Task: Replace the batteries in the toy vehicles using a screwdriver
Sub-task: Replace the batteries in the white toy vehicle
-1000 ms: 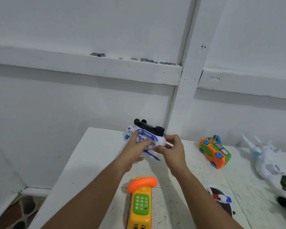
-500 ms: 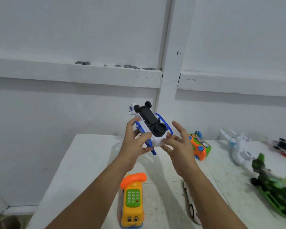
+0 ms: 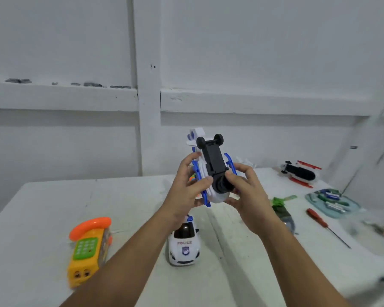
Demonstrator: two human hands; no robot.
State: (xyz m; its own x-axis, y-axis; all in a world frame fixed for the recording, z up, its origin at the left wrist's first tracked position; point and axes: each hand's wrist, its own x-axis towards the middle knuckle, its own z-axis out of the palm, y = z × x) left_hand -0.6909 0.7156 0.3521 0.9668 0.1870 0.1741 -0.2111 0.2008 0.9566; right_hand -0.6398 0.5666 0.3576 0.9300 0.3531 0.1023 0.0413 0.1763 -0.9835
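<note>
Your left hand (image 3: 186, 191) and right hand (image 3: 246, 196) hold the white-and-blue toy vehicle (image 3: 200, 167) in the air above the worktop (image 3: 42, 207), its black underside turned toward you. Each grip is curled round the toy, thumbs on the black part near its round lower end. The red-handled screwdriver (image 3: 317, 218) lies on the worktop to your right, just beside a tray (image 3: 357, 206) of batteries (image 3: 333, 204). A police car (image 3: 184, 247) and a toy phone (image 3: 88, 249) sit below your arms.

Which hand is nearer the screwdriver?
Right. The right hand, gripping the toy, is left of the screwdriver; the left hand, also gripping it, is farther left.
</note>
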